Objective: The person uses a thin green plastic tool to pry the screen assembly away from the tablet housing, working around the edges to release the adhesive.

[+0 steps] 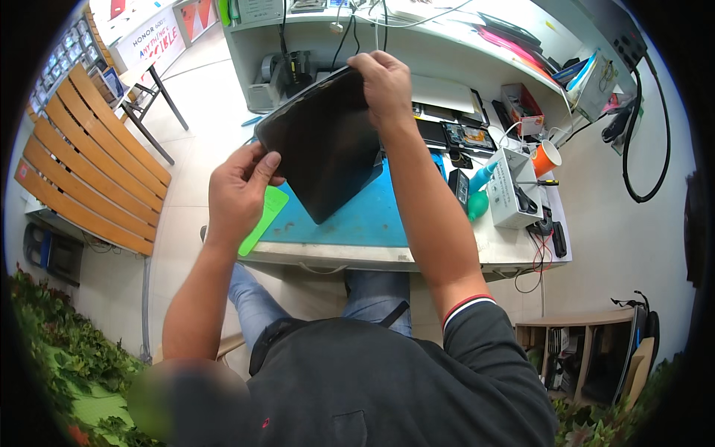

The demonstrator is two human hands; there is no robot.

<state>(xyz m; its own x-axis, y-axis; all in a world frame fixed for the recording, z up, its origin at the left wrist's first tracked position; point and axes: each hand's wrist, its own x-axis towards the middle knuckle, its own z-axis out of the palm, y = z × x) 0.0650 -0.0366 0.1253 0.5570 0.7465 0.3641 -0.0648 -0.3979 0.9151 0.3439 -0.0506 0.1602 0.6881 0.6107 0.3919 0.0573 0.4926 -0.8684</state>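
Diagonally tilted tablet (325, 145) (both hands gripping) faces up

Dark, glossy flat tablet (324, 141), screen blank. Held tilted above the desk (357, 223), one corner pointing down.

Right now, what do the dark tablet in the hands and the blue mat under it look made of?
Tablet: seemingly a glass front, glossy black, with faint reflections on it; its edge material can't be told. Blue mat: probably rubber or silicone, matte, no glare, lying flat on the bench. Left hand and right hand grip opposite edges.
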